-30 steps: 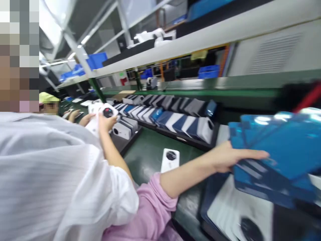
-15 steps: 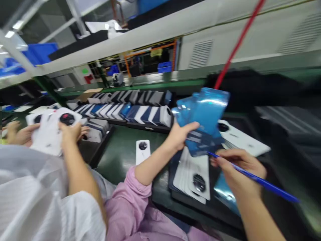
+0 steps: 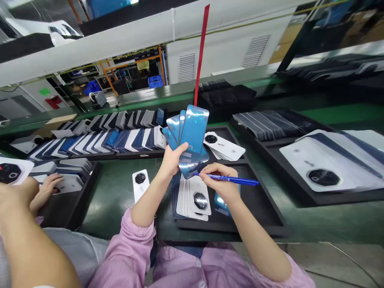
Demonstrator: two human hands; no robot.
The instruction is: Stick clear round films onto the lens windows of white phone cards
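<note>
My left hand (image 3: pixel 174 159) grips several shiny blue phone back panels (image 3: pixel 194 129), fanned out and tilted up above the tray. In my right hand (image 3: pixel 223 182) is a blue pen (image 3: pixel 240 180), its tip at the lower edge of the front panel. Below my hands, white phone back panels (image 3: pixel 192 196) with round dark camera areas lie stacked over dark blue ones on the black tray (image 3: pixel 258 212). Another blue panel (image 3: pixel 221 204) lies partly hidden under my right forearm. More white panels (image 3: pixel 226 147) rest in the tray's far part.
At left, a co-worker's hand (image 3: pixel 49 188) touches panels in another tray. A single white panel (image 3: pixel 140 184) lies on the green bench (image 3: pixel 111 188). Rows of upright panels (image 3: pixel 99 142) stand behind. Right of me, a tray holds large white panels (image 3: pixel 318 164). A red strip (image 3: pixel 201 56) hangs ahead.
My view has swung to the right, bringing the right-hand trays into sight. The blue panels stay in my left hand and the pen in my right. The co-worker's hand now reaches to the tray.
</note>
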